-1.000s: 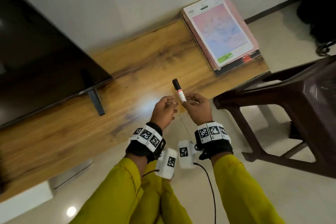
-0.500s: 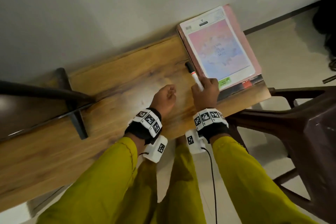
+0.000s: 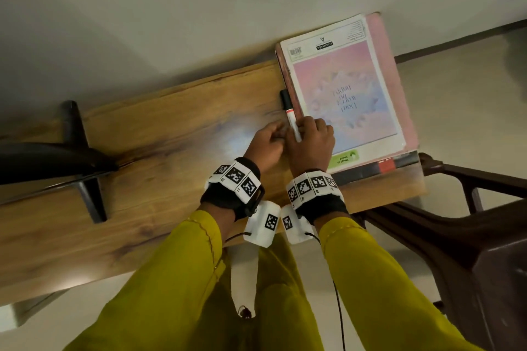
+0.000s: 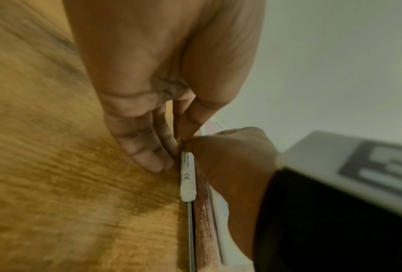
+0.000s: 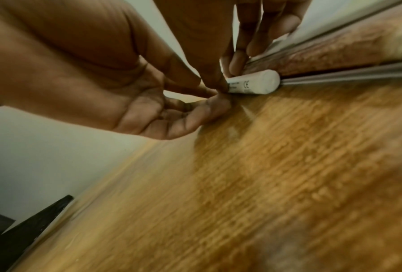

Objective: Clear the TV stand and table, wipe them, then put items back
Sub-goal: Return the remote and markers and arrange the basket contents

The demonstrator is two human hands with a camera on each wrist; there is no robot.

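Head view: from above, facing down on the wooden TV stand (image 3: 159,134). Both wrist views: very near its surface, facing along the fingers. Shared by all three: the marker (image 3: 291,118) (image 4: 187,179) (image 5: 253,83) beside the books (image 3: 346,94).

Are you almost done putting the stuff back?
Looks close. The stack of books with a pink cover already lies on the wooden TV stand. The right hand is laying the white marker with a black cap beside it; the left hand helps. Anything left isn't visible.
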